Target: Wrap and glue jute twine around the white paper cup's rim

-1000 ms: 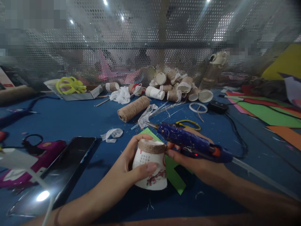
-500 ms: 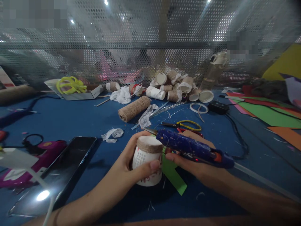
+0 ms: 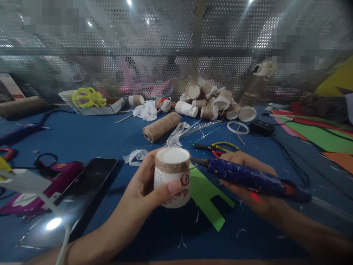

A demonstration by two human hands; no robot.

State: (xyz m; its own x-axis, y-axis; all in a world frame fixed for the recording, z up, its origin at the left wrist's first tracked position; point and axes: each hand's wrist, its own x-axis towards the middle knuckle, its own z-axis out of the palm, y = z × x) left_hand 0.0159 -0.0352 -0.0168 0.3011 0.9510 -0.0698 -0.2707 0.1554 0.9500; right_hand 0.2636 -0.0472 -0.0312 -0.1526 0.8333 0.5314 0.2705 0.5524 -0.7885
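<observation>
The left hand (image 3: 145, 189) holds a paper cup (image 3: 171, 180), the right hand (image 3: 242, 192) a blue glue gun (image 3: 245, 177).

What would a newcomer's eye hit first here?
Probably the blue glue gun in the right hand, right of centre, its tip close to the twine band on the white printed cup held in the left hand. Next, likely the glaring white spot at lower left and the lime-yellow loops at back left.
</observation>
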